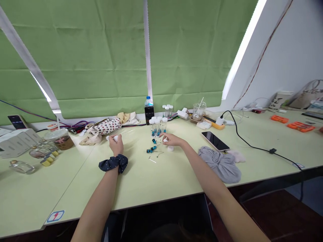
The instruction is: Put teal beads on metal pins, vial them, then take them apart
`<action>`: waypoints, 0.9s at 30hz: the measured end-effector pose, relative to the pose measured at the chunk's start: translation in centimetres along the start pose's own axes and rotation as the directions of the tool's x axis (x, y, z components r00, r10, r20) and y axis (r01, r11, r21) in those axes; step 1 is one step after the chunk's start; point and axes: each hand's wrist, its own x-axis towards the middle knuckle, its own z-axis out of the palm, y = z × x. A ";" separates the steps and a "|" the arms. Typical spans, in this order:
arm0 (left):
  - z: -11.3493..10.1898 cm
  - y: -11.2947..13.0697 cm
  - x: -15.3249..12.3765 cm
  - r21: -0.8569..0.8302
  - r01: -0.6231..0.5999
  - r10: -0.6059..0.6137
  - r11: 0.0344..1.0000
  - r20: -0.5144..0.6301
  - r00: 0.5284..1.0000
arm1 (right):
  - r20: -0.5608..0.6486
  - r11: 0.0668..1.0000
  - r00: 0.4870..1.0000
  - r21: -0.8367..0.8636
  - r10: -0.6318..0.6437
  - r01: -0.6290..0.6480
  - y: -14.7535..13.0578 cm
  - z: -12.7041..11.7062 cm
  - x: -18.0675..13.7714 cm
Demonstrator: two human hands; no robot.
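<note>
My left hand (116,144) is closed around a clear vial with a white cap (114,137), held just above the pale green table (156,178); a dark dotted scrunchie (113,163) sits on that wrist. My right hand (172,139) rests on the table with its fingers curled over small parts, beside a loose white cap (170,148). Several upright clear vials with white caps (158,126) stand just behind it. Small blue parts and thin metal pins (152,150) lie scattered between my hands.
A dark-labelled water bottle (148,111) and more vials (167,110) stand at the back. A phone (215,140) and a grey cloth (222,164) lie to the right, with a black cable (252,145). Cups, glass bottles (21,166) and boxes crowd the left.
</note>
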 end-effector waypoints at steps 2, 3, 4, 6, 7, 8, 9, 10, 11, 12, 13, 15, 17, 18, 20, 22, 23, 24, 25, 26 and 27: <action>0.0 -1.1 0.6 0.097 0.035 -0.031 0.995 -0.041 0.999 | -0.111 0.996 0.992 -0.047 0.065 -0.070 0.8 -0.3 0.0; 0.1 -1.6 0.8 0.151 0.053 -0.047 0.987 -0.038 0.998 | -0.172 0.993 0.981 -0.056 0.093 -0.104 1.3 -0.3 0.1; 0.2 -2.1 0.9 0.204 0.059 -0.056 0.977 -0.023 0.998 | -0.234 0.989 0.965 -0.055 0.118 -0.134 1.8 -0.2 0.2; 0.3 -2.8 1.2 0.289 0.041 -0.045 0.956 0.007 0.999 | -0.341 0.981 0.925 -0.031 0.168 -0.190 2.7 0.0 0.4; 0.4 -3.0 1.3 0.320 0.019 -0.027 0.947 0.019 0.999 | -0.376 0.977 0.907 -0.013 0.191 -0.211 3.1 0.1 0.6; 0.5 -3.3 1.4 0.346 -0.005 -0.004 0.938 0.026 1.000 | -0.394 0.974 0.895 0.003 0.208 -0.225 3.5 0.2 0.6; 0.5 -3.5 1.4 0.373 -0.029 0.019 0.928 0.032 0.999 | -0.398 0.972 0.891 0.015 0.220 -0.233 3.8 0.3 0.7; 0.6 -3.6 1.5 0.401 -0.053 0.040 0.914 0.041 0.998 | -0.396 0.971 0.890 0.024 0.228 -0.239 4.0 0.4 0.8; 0.6 -3.8 1.5 0.432 -0.077 0.059 0.898 0.055 0.997 | -0.393 0.969 0.889 0.029 0.235 -0.244 4.2 0.4 0.8; 0.7 -3.9 1.5 0.465 -0.102 0.077 0.880 0.072 0.994 | -0.396 0.967 0.886 0.030 0.243 -0.252 4.2 0.5 0.8; 0.7 -4.0 1.6 0.494 -0.124 0.092 0.861 0.090 0.992 | -0.403 0.964 0.880 0.026 0.251 -0.263 4.1 0.5 0.8; 0.8 -4.3 1.6 0.531 -0.156 0.110 0.833 0.118 0.987 | -0.416 0.959 0.871 0.011 0.261 -0.282 3.8 0.5 0.7; 0.9 -4.5 1.6 0.544 -0.161 0.113 0.823 0.120 0.986 | -0.397 0.960 0.883 -0.020 0.250 -0.281 3.3 0.5 0.6; 0.9 -4.6 1.6 0.547 -0.159 0.113 0.822 0.117 0.987 | -0.377 0.960 0.895 -0.042 0.240 -0.276 3.2 0.6 0.5; 0.9 -4.8 1.5 0.551 -0.158 0.117 0.819 0.109 0.987 | -0.335 0.958 0.915 -0.094 0.225 -0.270 2.9 0.6 0.5; 1.0 -4.9 1.4 0.554 -0.159 0.125 0.817 0.099 0.987 | -0.340 0.949 0.914 -0.138 0.223 -0.282 2.8 0.7 0.7; 1.0 -4.9 1.3 0.555 -0.158 0.129 0.817 0.091 0.987 | -0.377 0.942 0.898 -0.151 0.225 -0.299 2.7 0.7 0.9; 1.0 -5.0 1.3 0.553 -0.155 0.133 0.819 0.080 0.988 | -0.439 0.934 0.870 -0.158 0.225 -0.321 2.6 0.6 1.2; 1.0 -5.0 1.2 0.547 -0.152 0.137 0.823 0.068 0.988 | -0.519 0.925 0.827 -0.161 0.216 -0.343 2.5 0.5 1.5; 1.0 -5.0 1.1 0.541 -0.150 0.141 0.828 0.058 0.988 | -0.601 0.919 0.775 -0.162 0.197 -0.359 2.3 0.3 1.9; 1.0 -5.0 1.1 0.535 -0.148 0.144 0.832 0.049 0.988 | -0.670 0.917 0.725 -0.170 0.162 -0.362 2.1 0.1 2.4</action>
